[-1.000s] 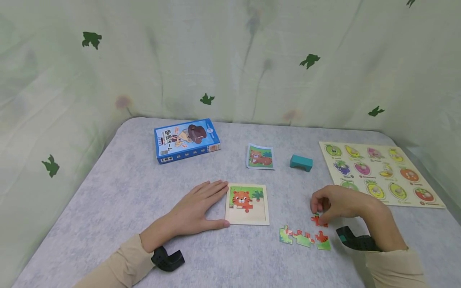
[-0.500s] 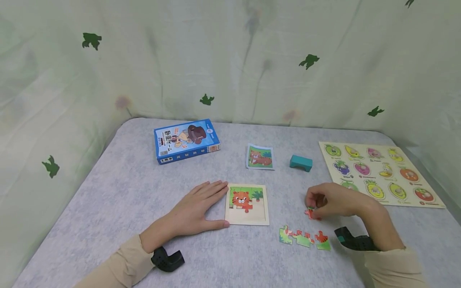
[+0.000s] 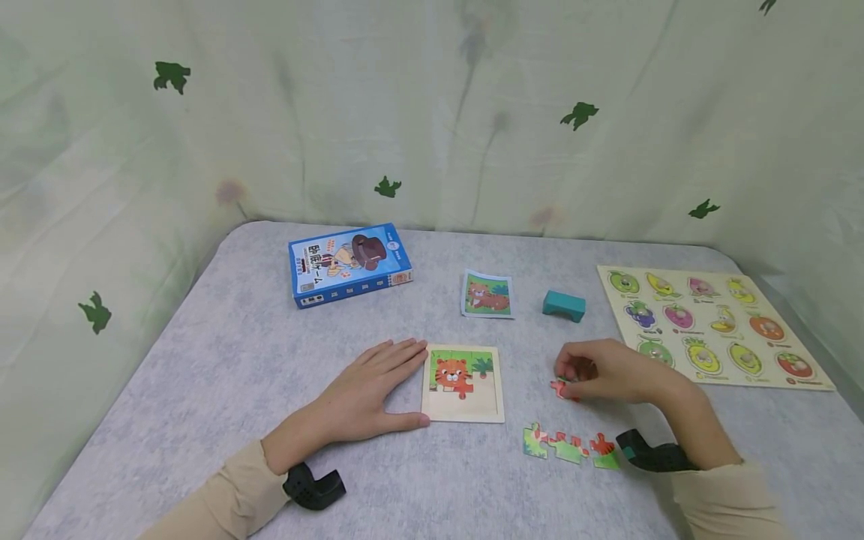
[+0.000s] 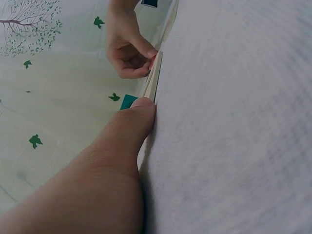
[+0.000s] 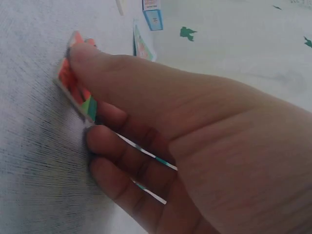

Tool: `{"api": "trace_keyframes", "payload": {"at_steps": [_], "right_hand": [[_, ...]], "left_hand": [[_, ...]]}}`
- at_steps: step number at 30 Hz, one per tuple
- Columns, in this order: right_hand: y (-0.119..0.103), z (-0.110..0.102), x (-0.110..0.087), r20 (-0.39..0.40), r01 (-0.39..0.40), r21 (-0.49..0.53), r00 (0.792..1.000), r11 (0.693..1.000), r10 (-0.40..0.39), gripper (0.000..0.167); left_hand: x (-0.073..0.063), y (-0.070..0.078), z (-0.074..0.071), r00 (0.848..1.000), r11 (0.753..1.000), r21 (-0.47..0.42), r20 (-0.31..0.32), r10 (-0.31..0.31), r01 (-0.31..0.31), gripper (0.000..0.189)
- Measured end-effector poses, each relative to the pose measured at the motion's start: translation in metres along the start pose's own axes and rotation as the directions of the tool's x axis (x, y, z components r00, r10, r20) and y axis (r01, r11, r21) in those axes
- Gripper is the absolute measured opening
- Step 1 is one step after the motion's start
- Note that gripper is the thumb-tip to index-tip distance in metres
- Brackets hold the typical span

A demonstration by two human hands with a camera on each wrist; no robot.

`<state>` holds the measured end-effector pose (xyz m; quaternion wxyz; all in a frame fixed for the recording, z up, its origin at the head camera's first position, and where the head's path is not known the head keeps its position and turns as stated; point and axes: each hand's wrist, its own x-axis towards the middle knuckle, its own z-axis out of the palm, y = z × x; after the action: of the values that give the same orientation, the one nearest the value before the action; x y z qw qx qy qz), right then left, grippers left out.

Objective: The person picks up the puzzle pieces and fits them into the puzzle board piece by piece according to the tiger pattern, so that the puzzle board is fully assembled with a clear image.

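Observation:
A square wooden puzzle tray (image 3: 466,409) lies in the middle of the table, partly filled with pieces showing an orange tiger face (image 3: 451,373). My left hand (image 3: 364,394) rests flat on the table, fingers straight, its fingertips and thumb touching the tray's left edge. To the tray's right, my right hand (image 3: 604,371) pinches a red-orange puzzle piece (image 3: 559,388) between thumb and fingers. In the right wrist view this puzzle piece (image 5: 73,85) shows a green corner and is tilted; the thumb covers part of it. Several loose puzzle pieces (image 3: 568,448) lie in front of the right hand.
Behind the tray lies a picture card (image 3: 488,294) of a tiger, with a teal arch block (image 3: 564,305) to its right. A blue game box (image 3: 351,264) sits at the back left. A fruit puzzle board (image 3: 715,328) occupies the right side.
The right hand has moved left and slightly away from me with the puzzle piece, nearer the tray. The left hand and the tray have stayed put.

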<state>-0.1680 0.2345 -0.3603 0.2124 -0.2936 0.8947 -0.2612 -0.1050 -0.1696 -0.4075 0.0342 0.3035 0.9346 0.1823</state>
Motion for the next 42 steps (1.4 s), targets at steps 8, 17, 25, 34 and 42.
{"api": "trace_keyframes", "payload": {"at_steps": [8, 17, 25, 34, 42], "right_hand": [[-0.003, 0.004, 0.004, -0.022, -0.05, -0.009, 0.999, 0.999, 0.05, 0.015], [0.007, 0.012, -0.004, -0.07, -0.057, 0.019, 0.996, 0.998, 0.058, 0.018], [0.008, 0.008, -0.013, -0.031, -0.007, 0.002, 0.999, 1.0, 0.007, 0.035], [0.01, 0.004, -0.018, -0.027, 0.014, -0.007, 1.0, 1.0, -0.014, 0.033], [0.019, 0.009, -0.014, -0.069, 0.053, 0.007, 0.996, 0.999, -0.052, 0.031]], "left_hand": [[0.0, -0.001, 0.0, 1.0, 1.0, -0.002, 0.003, -0.001, 0.001, 0.099], [0.0, -0.002, 0.001, 1.0, 1.0, 0.012, 0.002, 0.005, -0.005, 0.099], [0.001, -0.003, 0.002, 1.0, 1.0, 0.005, 0.0, 0.017, -0.017, 0.099], [0.001, -0.001, 0.001, 1.0, 1.0, 0.003, 0.016, 0.0, 0.0, 0.099], [0.001, -0.002, 0.001, 1.0, 1.0, 0.008, 0.013, -0.004, 0.004, 0.099]]}}
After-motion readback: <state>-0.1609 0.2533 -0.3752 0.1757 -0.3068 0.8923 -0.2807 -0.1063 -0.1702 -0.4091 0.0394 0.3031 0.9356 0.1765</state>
